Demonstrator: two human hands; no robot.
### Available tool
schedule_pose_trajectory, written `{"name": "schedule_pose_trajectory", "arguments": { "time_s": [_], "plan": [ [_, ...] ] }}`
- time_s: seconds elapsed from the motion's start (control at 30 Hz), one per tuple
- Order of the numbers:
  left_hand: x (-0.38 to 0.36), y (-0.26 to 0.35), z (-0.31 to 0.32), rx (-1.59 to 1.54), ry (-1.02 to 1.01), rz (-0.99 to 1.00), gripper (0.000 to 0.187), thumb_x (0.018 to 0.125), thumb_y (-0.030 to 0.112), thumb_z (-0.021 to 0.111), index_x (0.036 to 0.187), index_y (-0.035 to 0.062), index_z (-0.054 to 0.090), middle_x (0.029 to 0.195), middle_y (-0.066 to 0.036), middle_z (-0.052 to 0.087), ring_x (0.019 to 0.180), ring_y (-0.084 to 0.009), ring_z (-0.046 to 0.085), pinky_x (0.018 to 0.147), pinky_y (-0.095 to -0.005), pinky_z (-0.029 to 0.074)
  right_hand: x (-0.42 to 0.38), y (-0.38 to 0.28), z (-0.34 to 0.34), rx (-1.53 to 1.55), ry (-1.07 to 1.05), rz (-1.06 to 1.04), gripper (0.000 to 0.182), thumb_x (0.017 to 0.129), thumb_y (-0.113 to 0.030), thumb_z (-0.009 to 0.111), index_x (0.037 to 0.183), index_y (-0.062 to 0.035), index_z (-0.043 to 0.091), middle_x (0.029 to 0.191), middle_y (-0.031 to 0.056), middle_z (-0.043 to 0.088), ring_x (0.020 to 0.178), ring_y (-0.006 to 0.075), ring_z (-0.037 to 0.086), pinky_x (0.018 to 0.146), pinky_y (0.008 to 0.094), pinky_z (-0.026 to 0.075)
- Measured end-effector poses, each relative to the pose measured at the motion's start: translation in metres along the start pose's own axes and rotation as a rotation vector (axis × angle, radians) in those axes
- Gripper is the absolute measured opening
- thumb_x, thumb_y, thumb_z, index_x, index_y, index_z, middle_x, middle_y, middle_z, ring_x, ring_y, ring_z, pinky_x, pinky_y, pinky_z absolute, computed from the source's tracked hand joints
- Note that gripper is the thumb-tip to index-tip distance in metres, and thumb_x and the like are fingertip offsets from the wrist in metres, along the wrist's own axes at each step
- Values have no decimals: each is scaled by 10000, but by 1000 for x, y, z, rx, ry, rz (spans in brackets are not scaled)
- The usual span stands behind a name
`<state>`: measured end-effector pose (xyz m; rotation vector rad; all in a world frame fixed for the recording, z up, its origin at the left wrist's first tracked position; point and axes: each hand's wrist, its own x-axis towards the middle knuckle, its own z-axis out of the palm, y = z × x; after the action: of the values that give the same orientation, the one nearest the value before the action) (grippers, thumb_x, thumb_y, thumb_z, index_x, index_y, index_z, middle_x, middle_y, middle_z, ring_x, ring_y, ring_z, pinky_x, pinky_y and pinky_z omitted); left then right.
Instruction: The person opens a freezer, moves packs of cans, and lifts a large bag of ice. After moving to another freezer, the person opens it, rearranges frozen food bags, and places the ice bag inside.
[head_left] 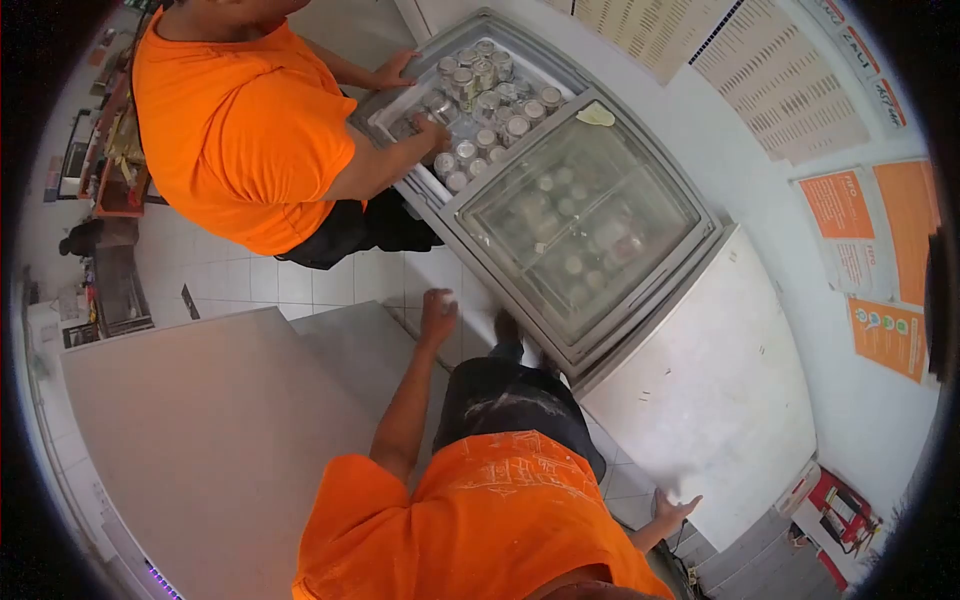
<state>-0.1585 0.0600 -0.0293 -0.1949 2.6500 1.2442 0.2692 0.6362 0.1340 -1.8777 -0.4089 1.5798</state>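
Observation:
My left hand (438,318) hangs over the tiled floor, below the freezer's near edge, its fingers curled around something small and pale. My right hand (676,512) is low at the right, beside the edge of a white surface (715,400), with fingers apart; a pale patch shows between them. The chest freezer (462,215) stands ahead, its far-left half uncovered. Inside lie several jars or cans with silvery lids (465,150). Glass (590,220) covers the nearer half, with more round-topped items dimly visible underneath.
A co-worker in an orange shirt (240,130) stands at the upper left, one hand on the freezer's rim, the other among the containers. A large pale panel (190,430) fills the lower left. Printed sheets (840,220) hang on the right wall. Red items (848,510) are at the lower right.

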Motion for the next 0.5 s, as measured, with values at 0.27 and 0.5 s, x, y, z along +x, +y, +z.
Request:
{"name": "schedule_pose_trajectory", "arguments": {
  "time_s": [0.27,0.5],
  "plan": [
    [141,64,7,-392,510,-119,637,980,388,579,1394,-43,359,1376,-235,413,1132,-381,538,927,-434,469,-1,53,114,-877,128,-810,637,929,-379,646,1418,-39,421,1421,219,431,1292,361,433,1016,486,426],
    [181,119,19,-212,799,-342,653,979,349,534,1436,-39,274,1357,-289,436,1149,-451,531,932,-517,457,-34,160,268,-1218,-186,-1373,670,940,-457,616,1353,53,476,1354,274,499,1305,389,426,1100,468,343]
  ]
}}
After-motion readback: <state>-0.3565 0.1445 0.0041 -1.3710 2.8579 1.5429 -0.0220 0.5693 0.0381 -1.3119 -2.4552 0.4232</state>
